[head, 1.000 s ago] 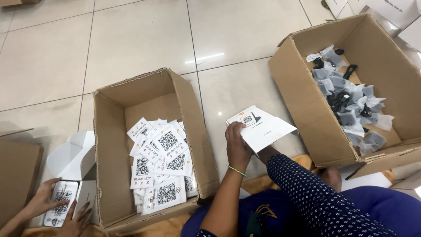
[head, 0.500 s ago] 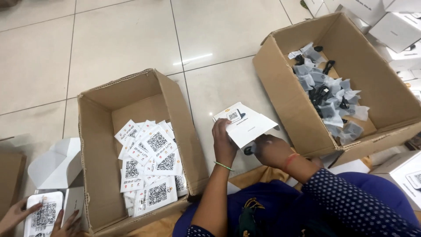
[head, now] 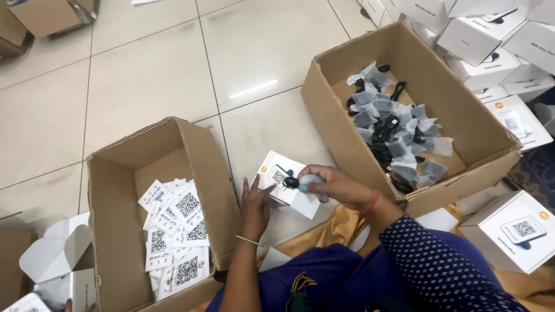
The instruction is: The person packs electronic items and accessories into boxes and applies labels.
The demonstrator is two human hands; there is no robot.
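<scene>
Item 1: small white carton (head: 287,190), held just above the tiled floor (head: 144,75), between 2 open cardboard boxes and in front of the person's lap. Its top face carries a printed square code.

Left hand (head: 254,205): fingers spread and flat against the left side of the white carton, steadying it, not curled round it. A green bangle (head: 247,240) sits on that wrist.

Right hand (head: 332,184): fingers clenched on a small cable packet (head: 309,184), a dark plug end in a pale wrapper, pressed at the carton's top. A red thread (head: 372,202) circles this wrist; the sleeve is dark blue with white dots.

Item 2: left cardboard box (head: 115,231), flaps up, holding a loose pile of white code cards (head: 176,231).

Item 3: right cardboard box (head: 341,138), holding many black cables in clear sleeves (head: 396,136).

Item 4: stacked white cartons (head: 480,40) at upper right; 1 more white carton (head: 517,231) near the right knee.

Item 5: opened white carton (head: 58,257) at lower left, flap raised
</scene>
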